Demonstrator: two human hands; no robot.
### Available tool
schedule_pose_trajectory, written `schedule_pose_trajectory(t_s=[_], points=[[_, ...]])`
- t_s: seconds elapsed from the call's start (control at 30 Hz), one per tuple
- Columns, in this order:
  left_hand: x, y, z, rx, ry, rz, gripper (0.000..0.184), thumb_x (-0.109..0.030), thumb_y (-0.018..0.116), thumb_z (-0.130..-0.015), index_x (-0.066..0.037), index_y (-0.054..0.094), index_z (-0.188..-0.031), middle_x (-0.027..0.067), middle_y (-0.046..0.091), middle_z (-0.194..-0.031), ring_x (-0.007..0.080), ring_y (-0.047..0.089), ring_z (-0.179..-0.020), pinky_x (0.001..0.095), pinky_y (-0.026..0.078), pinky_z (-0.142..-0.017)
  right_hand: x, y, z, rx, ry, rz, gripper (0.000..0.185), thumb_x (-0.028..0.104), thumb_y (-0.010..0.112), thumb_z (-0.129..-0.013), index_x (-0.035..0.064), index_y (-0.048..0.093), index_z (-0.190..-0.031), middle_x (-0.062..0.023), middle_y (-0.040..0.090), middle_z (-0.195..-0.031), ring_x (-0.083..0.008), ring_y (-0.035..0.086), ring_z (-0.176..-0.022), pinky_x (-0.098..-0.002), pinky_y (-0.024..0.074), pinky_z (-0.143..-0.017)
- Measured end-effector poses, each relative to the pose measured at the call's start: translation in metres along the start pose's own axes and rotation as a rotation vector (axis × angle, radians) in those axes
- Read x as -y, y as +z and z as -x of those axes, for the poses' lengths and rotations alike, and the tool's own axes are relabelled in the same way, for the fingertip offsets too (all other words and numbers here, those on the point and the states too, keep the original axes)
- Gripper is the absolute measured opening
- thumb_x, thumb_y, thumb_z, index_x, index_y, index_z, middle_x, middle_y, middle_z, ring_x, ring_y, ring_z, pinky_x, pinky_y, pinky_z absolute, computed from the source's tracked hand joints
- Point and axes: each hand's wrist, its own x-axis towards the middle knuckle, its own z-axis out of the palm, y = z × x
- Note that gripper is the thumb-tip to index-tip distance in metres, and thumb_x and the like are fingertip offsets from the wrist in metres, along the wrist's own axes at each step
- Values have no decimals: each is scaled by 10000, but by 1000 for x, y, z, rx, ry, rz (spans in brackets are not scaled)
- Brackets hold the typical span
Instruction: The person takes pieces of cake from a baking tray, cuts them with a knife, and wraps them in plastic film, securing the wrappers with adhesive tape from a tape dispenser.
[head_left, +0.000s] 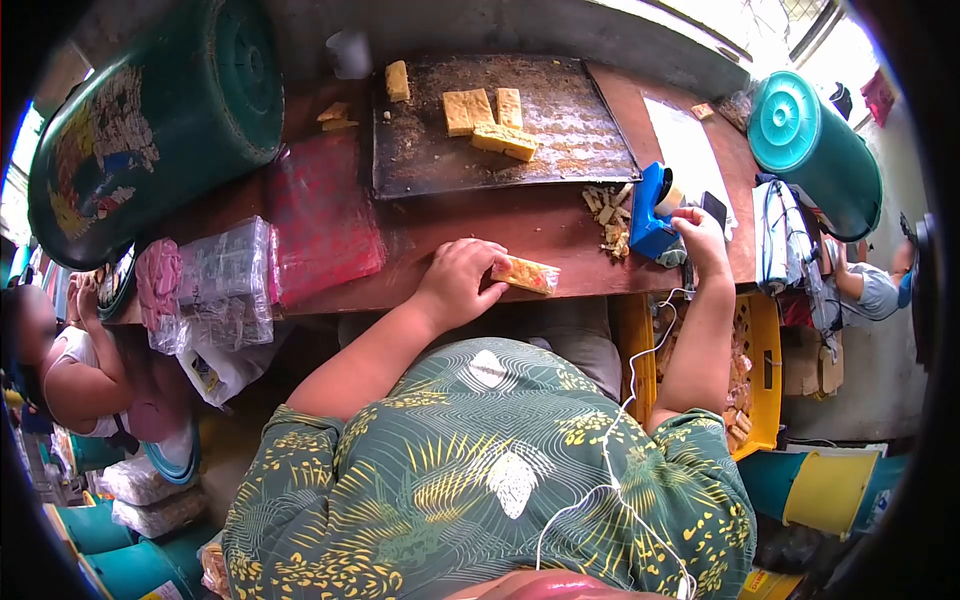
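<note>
Cake (533,276) is pinched in our left hand (460,280), maybe to steady it; our right hand (703,240), grip unclear, is by the tape holder (650,234).

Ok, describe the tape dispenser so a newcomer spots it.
Find the dark tray on the table. By its near right corner, between the scraps and the right hand, stands the dispenser. Its bright blue sets it apart from the pale scraps.

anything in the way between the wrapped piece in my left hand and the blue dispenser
Only a low pile of scraps beside the blue dispenser, edging the direct path; otherwise bare tabletop separates it from the wrapped piece.
</note>
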Motion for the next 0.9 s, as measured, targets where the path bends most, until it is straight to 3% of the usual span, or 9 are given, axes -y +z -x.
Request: schedule_pose_trajectory(t_s=[0.17, 0.27, 0.37, 0.47, 0.6, 0.73, 0.87, 0.9], points=[[1, 0, 0, -12, 10, 9, 313, -195, 805, -816, -156, 645, -1081, 39, 697, -1230, 282, 615, -1207, 434, 426, -1052, 17, -1, 1, 44, 1, 174, 252, 118, 744, -882, -25, 759, -1090, -82, 765, -960, -144, 695, -861, -310, 545, -783], [2, 1, 1, -12, 14, 6, 316, -196, 807, -816, -158, 644, -1085, 36, 697, -1228, 280, 615, -1206, 435, 427, -1049, 19, 3, -6, 79, 54, 296, 248, 129, 741, -934, -32, 745, -1123, -74, 758, -974, -128, 678, -836, -291, 537, -781], [1, 0, 0, -7, 10, 9, 317, -197, 806, -818, -160, 644, -1088, 34, 697, -1228, 278, 615, -1203, 436, 427, -1047, 17, 8, -3, -77, -125, 465, 232, 153, 734, -958, -39, 741, -1088, -75, 754, -935, -128, 668, -821, -293, 532, -756], [3, 1, 1, -15, 17, 4, 318, -196, 805, -819, -162, 643, -1090, 32, 697, -1227, 275, 616, -1199, 433, 428, -1045, 22, 8, 13, -199, -247, 258, 245, 167, 740, -953, -62, 725, -1039, -124, 754, -921, -170, 684, -813, -333, 547, -750], [3, 2, 1, -15, 20, 3, 316, -196, 805, -818, -163, 645, -1089, 31, 698, -1227, 271, 617, -1197, 427, 429, -1040, 26, 1, 38, -292, -328, 135, 205, 158, 736, -971, -44, 717, -1005, -81, 720, -872, -135, 641, -769, -296, 527, -724], [4, 4, 1, -3, 0, 24, 308, -219, 811, -819, -169, 645, -1074, 20, 690, -1213, 271, 606, -1209, 444, 418, -1052, 15, -6, 39, -219, -326, 174, 183, 167, 749, -960, -6, 744, -1018, -55, 701, -884, -122, 623, -771, -284, 517, -724], [2, 1, 1, -1, -4, 28, 302, -217, 810, -822, -167, 649, -1073, 21, 692, -1214, 271, 604, -1210, 442, 419, -1052, 46, -7, 48, -212, -407, 615, 198, 201, 801, -874, 74, 796, -1026, -98, 697, -1023, -256, 661, -915, -392, 514, -863], [2, 1, 1, -2, -3, 26, 300, -216, 809, -823, -166, 650, -1073, 22, 692, -1214, 271, 603, -1211, 442, 419, -1052, 59, -3, 51, -175, -320, 585, 223, 214, 821, -832, 107, 809, -1027, -122, 702, -1091, -308, 656, -1024, -438, 492, -942]])
